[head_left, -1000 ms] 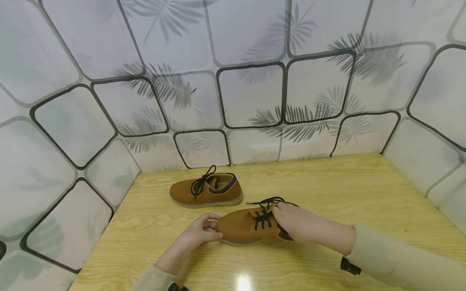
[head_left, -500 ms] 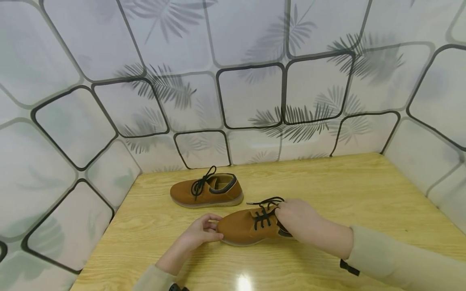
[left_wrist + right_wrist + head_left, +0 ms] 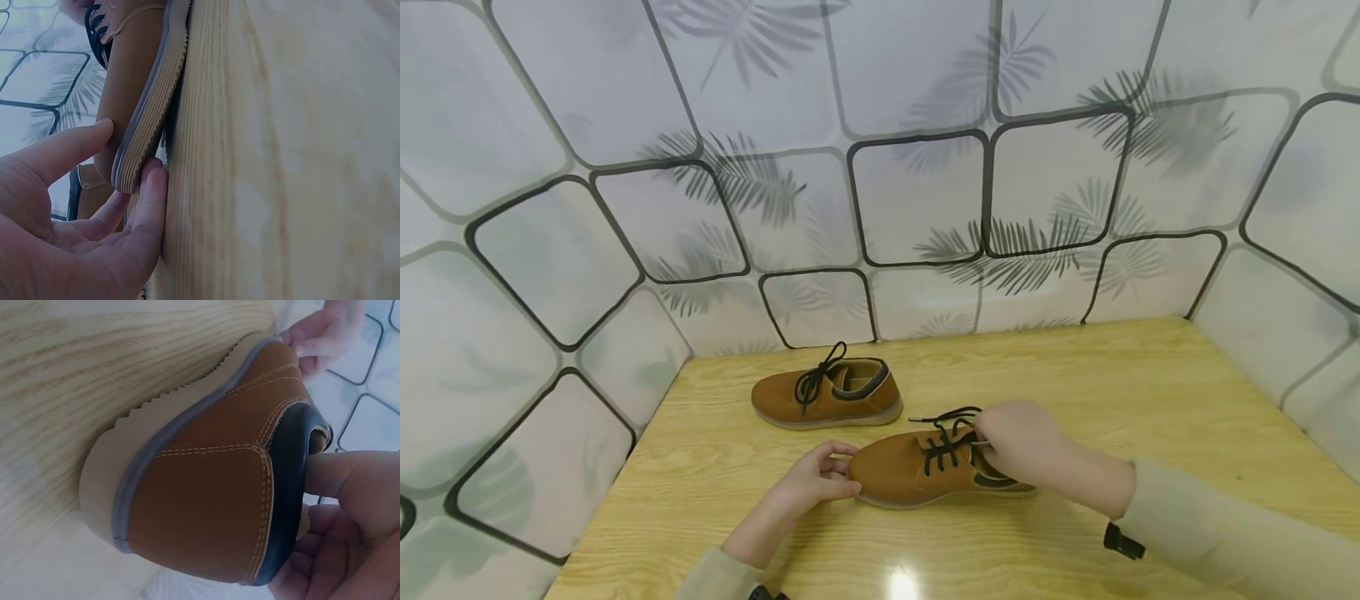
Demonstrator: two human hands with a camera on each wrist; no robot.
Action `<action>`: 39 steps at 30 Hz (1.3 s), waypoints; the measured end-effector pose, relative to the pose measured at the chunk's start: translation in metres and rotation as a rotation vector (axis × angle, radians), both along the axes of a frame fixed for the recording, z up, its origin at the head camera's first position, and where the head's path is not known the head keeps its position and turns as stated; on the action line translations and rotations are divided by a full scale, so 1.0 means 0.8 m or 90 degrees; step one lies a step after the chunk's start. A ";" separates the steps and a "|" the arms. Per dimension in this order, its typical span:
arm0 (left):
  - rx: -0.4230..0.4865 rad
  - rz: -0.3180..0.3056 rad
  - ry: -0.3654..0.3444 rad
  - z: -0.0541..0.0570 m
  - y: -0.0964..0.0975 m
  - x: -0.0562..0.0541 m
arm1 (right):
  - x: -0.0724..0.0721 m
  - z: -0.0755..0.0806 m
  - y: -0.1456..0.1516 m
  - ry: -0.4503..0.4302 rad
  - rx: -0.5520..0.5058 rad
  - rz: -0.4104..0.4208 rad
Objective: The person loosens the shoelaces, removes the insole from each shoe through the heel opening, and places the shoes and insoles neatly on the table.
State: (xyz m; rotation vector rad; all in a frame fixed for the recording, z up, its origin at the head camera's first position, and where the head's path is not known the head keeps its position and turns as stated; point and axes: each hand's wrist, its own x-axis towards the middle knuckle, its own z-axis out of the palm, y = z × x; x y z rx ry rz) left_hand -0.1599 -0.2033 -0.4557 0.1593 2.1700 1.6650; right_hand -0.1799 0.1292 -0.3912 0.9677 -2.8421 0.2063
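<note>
A brown lace-up shoe [image 3: 895, 468] with black laces lies on the wooden table, its toe pointing left. My left hand [image 3: 812, 479] holds the toe, with the thumb on the upper and the fingers by the sole [image 3: 153, 106]. Over the shoe's opening, my right hand [image 3: 1018, 437] has curled fingers and pinches a black shoelace, whose pale tip pokes out beside them. From the right wrist the heel [image 3: 206, 506] and dark collar [image 3: 284, 494] show, and that hand partly covers the opening. The other lace end [image 3: 955, 412] lies loose behind the shoe.
Behind the held shoe stands a matching brown shoe [image 3: 827, 396], its black laces tied in a bow. The wooden table [image 3: 1112, 375] meets pale, leaf-patterned walls [image 3: 917, 200] at the back and sides.
My right hand has shifted slightly up and right, uncovering more of the shoe's opening and heel. A pale lace tip now shows by its fingers. The left hand keeps its hold.
</note>
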 end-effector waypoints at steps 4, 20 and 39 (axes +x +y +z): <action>0.001 0.005 -0.003 0.000 0.001 0.000 | -0.008 0.005 0.002 -0.101 -0.072 -0.040; 0.001 -0.007 0.013 -0.001 0.001 0.000 | -0.031 0.007 0.025 -0.280 -0.269 -0.052; -0.001 -0.006 0.009 -0.001 0.000 0.000 | -0.021 0.015 0.044 -0.241 -0.286 0.001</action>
